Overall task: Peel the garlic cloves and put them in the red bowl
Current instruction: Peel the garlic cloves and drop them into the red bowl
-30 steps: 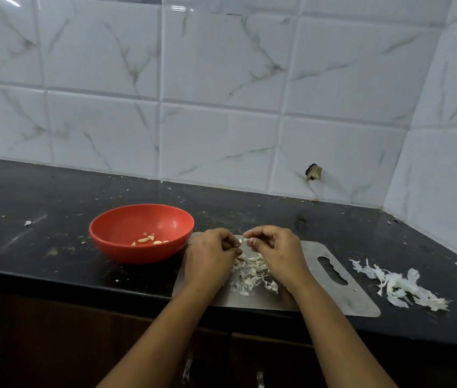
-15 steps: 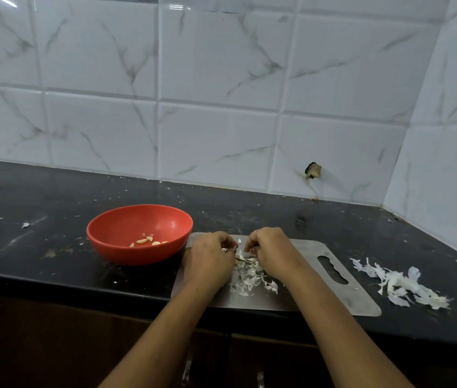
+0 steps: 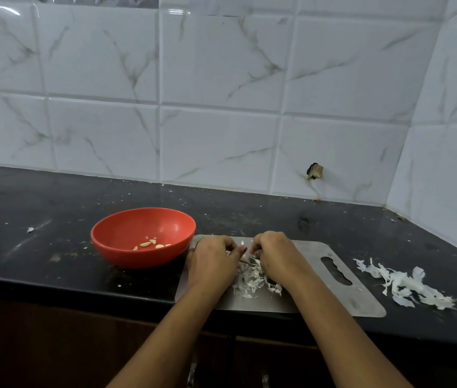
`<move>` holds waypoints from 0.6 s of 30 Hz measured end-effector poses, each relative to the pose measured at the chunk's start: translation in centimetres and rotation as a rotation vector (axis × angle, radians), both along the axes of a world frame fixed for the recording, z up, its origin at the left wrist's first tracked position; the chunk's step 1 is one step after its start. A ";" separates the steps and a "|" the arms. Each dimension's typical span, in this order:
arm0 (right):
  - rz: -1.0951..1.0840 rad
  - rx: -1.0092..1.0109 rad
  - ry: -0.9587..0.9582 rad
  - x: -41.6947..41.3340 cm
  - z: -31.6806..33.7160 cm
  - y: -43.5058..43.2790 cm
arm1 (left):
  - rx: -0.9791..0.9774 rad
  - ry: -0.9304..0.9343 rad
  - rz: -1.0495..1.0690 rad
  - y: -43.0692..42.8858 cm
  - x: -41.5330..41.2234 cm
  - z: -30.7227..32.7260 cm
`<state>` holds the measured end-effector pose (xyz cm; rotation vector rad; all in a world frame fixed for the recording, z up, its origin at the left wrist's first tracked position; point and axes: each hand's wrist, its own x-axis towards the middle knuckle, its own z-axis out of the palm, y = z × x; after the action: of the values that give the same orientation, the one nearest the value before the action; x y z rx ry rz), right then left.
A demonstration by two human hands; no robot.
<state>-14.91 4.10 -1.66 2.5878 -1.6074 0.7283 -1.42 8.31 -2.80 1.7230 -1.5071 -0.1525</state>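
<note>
Two arms in shot, and both are bare. The left forearm (image 3: pixel 165 337) and the right forearm (image 3: pixel 342 331) run uncovered from the bottom edge of the view right up to the wrists. They're slim, long forearms, narrowing toward the wrist and smooth along their length. Now the left hand (image 3: pixel 213 261): a rounded back, with the knuckles making a soft ridge. The right hand (image 3: pixel 274 256) is the same build, its knuckles a touch more marked. And there, one fingertip (image 3: pixel 244 249) of the left hand carries a reddish tint, polish or stain, too small to tell which. Wrists and hands are bare as well.
</note>
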 end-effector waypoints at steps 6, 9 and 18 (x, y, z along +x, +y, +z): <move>0.079 0.056 -0.451 -0.4 -0.4 0.2 | -0.027 0.066 -0.039 0.0 0.2 0.0; 0.192 0.179 -0.760 -0.4 -0.1 1.0 | -0.068 0.142 -0.087 0.1 0.1 0.1; 0.369 0.385 -1.141 -0.5 0.6 2.2 | -0.235 0.313 -0.143 0.3 0.3 0.1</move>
<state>-15.39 6.31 -1.01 2.9182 -1.4589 2.4753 -1.13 8.62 -2.71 1.3373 -1.3558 -0.2934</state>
